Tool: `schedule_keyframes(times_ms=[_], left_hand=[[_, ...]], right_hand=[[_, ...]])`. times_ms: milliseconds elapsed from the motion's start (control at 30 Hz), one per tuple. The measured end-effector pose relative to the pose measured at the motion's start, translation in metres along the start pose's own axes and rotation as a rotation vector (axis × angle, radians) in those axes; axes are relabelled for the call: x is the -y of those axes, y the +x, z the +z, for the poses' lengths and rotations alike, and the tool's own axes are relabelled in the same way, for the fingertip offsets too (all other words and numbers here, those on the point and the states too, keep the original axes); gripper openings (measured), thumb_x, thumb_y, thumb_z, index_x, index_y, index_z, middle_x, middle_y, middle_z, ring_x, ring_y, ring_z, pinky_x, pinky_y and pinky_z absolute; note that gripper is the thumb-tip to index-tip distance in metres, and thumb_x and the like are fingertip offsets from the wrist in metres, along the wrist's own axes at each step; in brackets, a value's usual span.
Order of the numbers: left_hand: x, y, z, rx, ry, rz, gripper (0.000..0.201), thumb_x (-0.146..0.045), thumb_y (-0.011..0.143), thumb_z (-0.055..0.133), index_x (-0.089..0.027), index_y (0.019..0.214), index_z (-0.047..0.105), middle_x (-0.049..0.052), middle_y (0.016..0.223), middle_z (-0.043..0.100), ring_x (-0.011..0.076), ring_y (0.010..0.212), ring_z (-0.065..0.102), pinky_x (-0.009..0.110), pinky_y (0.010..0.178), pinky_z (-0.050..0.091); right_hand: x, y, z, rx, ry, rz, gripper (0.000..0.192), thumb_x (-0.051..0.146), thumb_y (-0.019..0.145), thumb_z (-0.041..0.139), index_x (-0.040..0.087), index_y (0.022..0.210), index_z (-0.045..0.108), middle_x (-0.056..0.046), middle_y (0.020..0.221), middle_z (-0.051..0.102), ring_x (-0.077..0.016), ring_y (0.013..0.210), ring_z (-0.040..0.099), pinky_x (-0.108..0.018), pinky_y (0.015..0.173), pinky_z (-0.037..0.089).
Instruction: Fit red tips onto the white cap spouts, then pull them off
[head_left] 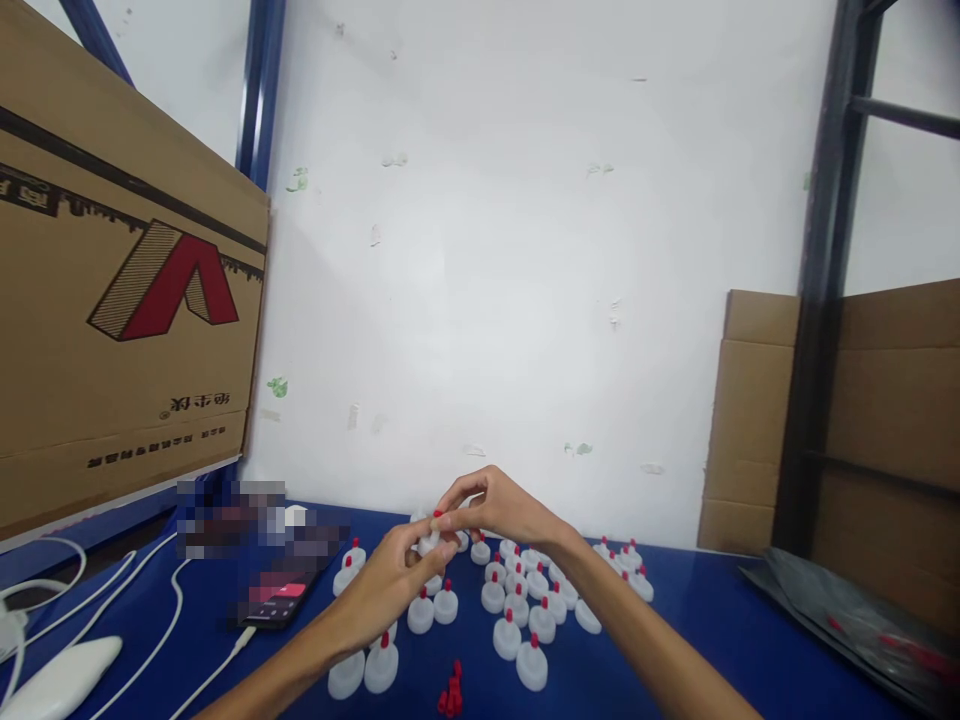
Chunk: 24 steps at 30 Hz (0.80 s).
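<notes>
My left hand [391, 578] is closed around a white translucent nozzle cap [429, 544], holding it upright above the table. At its top sits a small red tip [437, 514], pinched between the thumb and fingers of my right hand [499, 508]. Several similar white caps with red tips [517, 603] stand in a cluster under my right forearm. More of them, such as one cap [382, 665], stand around my left hand. Loose red tips [452, 692] lie in a small pile at the table's near edge.
On the blue table [697, 620] a phone [281, 598] with a white cable lies left, near a white device [67, 680]. A large cardboard box [127, 390] rises at left. To the right lies a grey plastic bag [847, 620] with red pieces. A white wall stands behind.
</notes>
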<state>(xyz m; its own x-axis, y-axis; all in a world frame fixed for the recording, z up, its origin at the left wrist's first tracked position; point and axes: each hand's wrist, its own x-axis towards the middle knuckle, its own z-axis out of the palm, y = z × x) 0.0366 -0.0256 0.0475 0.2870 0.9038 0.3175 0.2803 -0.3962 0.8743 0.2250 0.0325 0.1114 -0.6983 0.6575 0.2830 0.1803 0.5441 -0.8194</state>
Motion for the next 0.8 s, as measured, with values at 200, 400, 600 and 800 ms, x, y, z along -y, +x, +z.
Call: schedule_keyframes(times_ms=[200,400,600,800], left_hand=[[0.007,0.004,0.0,0.044,-0.127,-0.03,0.071,-0.074,0.086,0.06,-0.014,0.125,0.062,-0.001,0.082,0.055,0.0088,0.053,0.03,0.023,0.049,0.027],[0.008,0.008,-0.005,0.012,-0.132,-0.026,0.07,-0.067,0.081,0.071,-0.011,0.123,0.064,-0.006,0.067,0.05,0.0083,0.049,0.029,0.023,0.047,0.027],[0.009,0.013,-0.008,0.017,-0.159,-0.041,0.068,-0.066,0.074,0.078,-0.01,0.111,0.071,-0.01,0.05,0.042,0.0086,0.044,0.03,0.023,0.047,0.027],[0.004,0.013,-0.009,0.037,-0.279,-0.111,0.061,-0.06,0.073,0.084,-0.01,0.106,0.072,-0.011,0.048,0.041,0.0056,0.043,0.022,0.022,0.043,0.014]], right_hand=[[-0.015,0.006,0.006,-0.006,0.136,0.044,0.042,0.054,0.07,0.086,0.018,0.089,0.077,0.0,0.073,0.068,-0.0116,0.06,0.058,-0.022,0.05,0.038],[-0.019,0.008,0.009,-0.028,0.2,0.047,0.043,0.053,0.067,0.09,0.017,0.087,0.076,0.001,0.073,0.067,-0.0103,0.061,0.054,-0.022,0.054,0.04],[-0.022,0.01,0.014,-0.042,0.231,0.037,0.045,0.055,0.067,0.089,0.017,0.088,0.076,0.0,0.075,0.069,-0.0108,0.063,0.056,-0.023,0.056,0.041],[-0.034,0.013,0.014,-0.06,0.243,0.017,0.047,0.057,0.067,0.088,0.017,0.089,0.075,-0.001,0.074,0.069,-0.011,0.061,0.056,-0.023,0.056,0.042]])
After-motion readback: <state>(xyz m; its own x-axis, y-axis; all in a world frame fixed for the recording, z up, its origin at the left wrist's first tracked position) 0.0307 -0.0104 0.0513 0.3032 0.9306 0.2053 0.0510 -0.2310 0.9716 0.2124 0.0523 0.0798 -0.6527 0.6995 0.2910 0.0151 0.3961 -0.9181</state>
